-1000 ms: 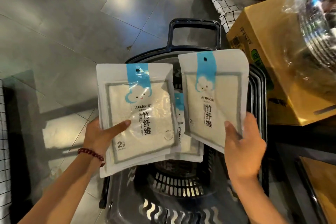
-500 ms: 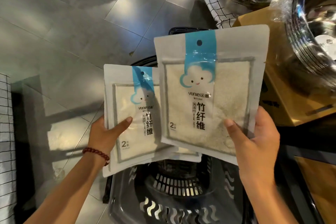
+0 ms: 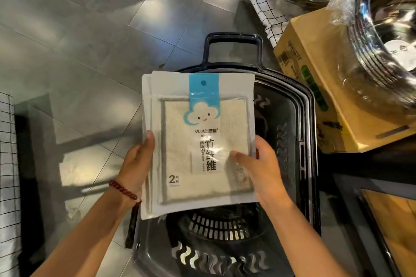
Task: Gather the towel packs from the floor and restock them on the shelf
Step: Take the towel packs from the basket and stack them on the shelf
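The towel packs [image 3: 202, 141], flat glossy white pouches with a blue cloud strip and fuzzy cream cloth showing through, are stacked together in the air above a dark plastic basket [image 3: 292, 141] with slotted walls, which stands on the grey tiled floor [image 3: 78, 40]. The left grip [image 3: 137, 164] pinches the stack's left edge. The right grip [image 3: 263, 171] pinches its lower right, thumb on the front. A cardboard box [image 3: 315, 74] sits alongside.

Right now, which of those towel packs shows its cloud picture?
The front pack, pinched by the right hand; the rear packs show only white edges at its left and bottom.
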The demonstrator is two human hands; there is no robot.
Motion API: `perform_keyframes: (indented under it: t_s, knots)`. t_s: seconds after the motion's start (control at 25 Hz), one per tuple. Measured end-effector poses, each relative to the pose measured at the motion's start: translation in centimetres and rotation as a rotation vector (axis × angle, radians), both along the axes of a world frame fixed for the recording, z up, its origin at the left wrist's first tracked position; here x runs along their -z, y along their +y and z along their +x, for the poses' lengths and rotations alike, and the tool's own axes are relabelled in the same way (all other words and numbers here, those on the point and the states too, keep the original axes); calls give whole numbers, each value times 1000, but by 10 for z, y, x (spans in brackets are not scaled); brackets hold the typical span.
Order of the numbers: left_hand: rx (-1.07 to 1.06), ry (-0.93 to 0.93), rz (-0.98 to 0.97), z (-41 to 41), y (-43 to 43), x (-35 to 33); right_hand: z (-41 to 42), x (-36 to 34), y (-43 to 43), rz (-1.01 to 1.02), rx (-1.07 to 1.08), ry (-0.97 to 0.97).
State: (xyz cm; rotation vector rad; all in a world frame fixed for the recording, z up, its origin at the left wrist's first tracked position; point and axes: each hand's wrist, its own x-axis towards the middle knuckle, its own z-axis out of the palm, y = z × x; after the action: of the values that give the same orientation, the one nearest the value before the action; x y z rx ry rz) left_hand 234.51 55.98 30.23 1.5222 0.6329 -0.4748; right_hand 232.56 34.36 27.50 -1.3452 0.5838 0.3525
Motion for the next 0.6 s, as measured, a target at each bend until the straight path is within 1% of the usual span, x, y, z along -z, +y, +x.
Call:
perform_keyframes:
  t_s: [0.16,0.32,0.52,0.6]
  knots:
    - [-40,79,-74,2,-1,-1,-7,11,-1,120,43,64]
    - [3,32,13,4,-2,-1,-16,20,-10,197,101,60]
    - [-19,-18,22,8,4,0,-23,26,-24,57,210,25]
    - [-71,-7,29,11,3,-1,-24,28,-30,124,247,52]
